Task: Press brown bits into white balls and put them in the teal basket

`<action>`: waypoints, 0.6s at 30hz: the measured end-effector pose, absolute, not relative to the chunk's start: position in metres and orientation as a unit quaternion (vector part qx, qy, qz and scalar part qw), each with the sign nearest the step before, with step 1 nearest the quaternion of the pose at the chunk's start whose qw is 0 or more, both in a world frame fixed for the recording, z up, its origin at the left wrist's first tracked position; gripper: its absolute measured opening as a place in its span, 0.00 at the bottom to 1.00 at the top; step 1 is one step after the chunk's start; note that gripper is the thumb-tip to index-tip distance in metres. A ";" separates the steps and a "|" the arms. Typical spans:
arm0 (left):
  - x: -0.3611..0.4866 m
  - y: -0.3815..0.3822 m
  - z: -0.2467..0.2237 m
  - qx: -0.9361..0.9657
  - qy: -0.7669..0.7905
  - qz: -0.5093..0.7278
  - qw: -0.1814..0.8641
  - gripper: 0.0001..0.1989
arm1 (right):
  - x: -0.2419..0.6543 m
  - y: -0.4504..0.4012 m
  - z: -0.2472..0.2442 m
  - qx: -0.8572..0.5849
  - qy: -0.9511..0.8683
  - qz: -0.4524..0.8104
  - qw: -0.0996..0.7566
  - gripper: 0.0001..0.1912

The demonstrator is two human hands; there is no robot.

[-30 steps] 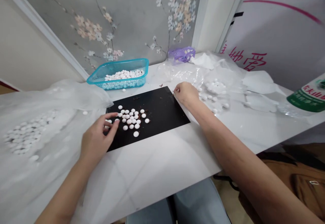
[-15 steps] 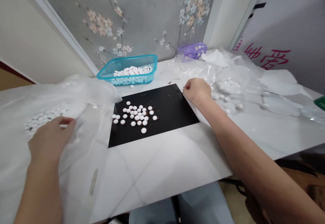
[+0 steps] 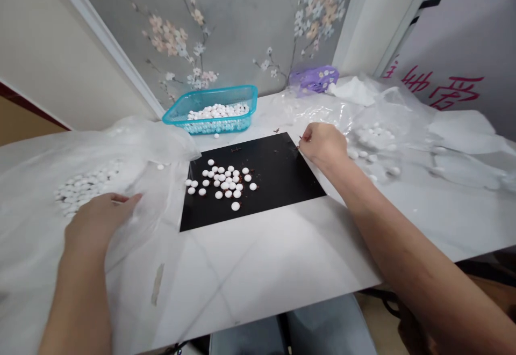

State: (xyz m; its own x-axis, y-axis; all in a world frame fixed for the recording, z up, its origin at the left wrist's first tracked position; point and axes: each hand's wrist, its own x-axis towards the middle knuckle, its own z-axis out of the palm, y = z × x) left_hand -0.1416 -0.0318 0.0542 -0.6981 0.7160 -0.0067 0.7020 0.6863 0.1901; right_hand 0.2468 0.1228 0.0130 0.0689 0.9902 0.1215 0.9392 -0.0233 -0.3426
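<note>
Well, pinching brown bits (image 3: 298,147) with right fingers (image 3: 308,131), between black mat (image 3: 282,178) and crinkly plastic (image 3: 328,112); can't tell about left fingers (image 3: 131,201).

Between the fingers (image 3: 135,199) of the left hand (image 3: 94,223) and those of the right hand (image 3: 324,143), the mat (image 3: 286,175) lies on the table (image 3: 290,269), with small balls (image 3: 222,178) on its left part, closer to the left fingers. Farther back than the left fingers and off to their right sits the basket (image 3: 226,126), with lots of balls in it. One plastic sheet (image 3: 137,135) spreads around and behind the left fingers, and another plastic (image 3: 407,110) lies right of the right fingers, which are just beside the mat's right edge.
</note>
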 end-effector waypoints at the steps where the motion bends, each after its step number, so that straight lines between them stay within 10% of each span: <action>1: -0.137 -0.031 0.055 0.362 0.930 0.054 0.045 0.20 | 0.247 0.123 0.013 -0.711 -0.679 0.076 0.168 0.07; 18: -0.091 -0.022 0.046 0.465 0.870 0.134 -0.095 0.15 | 0.247 0.125 0.008 -0.571 -0.796 0.120 0.160 0.09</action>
State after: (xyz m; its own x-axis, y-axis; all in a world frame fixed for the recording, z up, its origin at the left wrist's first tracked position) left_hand -0.0914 -0.0216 0.0459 -0.5499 0.7829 0.2909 0.8342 0.5321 0.1448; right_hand 0.2467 0.1254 0.0081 -0.2973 0.9474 0.1186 0.8703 0.3200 -0.3744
